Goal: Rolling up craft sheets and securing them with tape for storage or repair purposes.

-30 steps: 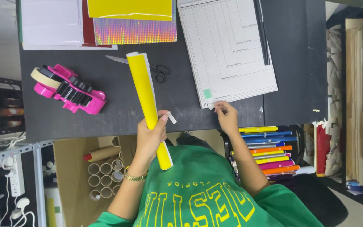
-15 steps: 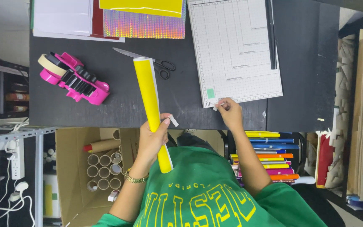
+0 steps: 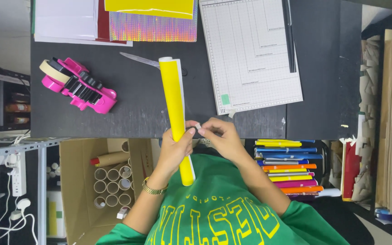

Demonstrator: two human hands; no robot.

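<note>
My left hand [image 3: 176, 152], with a gold bracelet on the wrist, grips a long roll of yellow sheet [image 3: 170, 93] near its lower end. The roll lies across the front edge of the black table [image 3: 132, 115], pointing away from me. My right hand [image 3: 222, 138] has its fingertips right beside the roll and pinches a small pale piece of tape [image 3: 198, 125] against it. Both hands meet at the table edge, over my green sweatshirt.
A pink tape dispenser [image 3: 80, 87] sits at the left, and scissors [image 3: 138, 59] lie behind the roll. A white gridded cutting board [image 3: 248, 54] lies at the right, with holographic [image 3: 153, 31] and yellow sheets at the back. A box of cardboard tubes [image 3: 110, 183] and stacked coloured rolls [image 3: 286, 168] lie below the table.
My right hand has left the corner of the gridded board and come left to the roll with a small piece of tape. My left hand keeps its hold on the roll.
</note>
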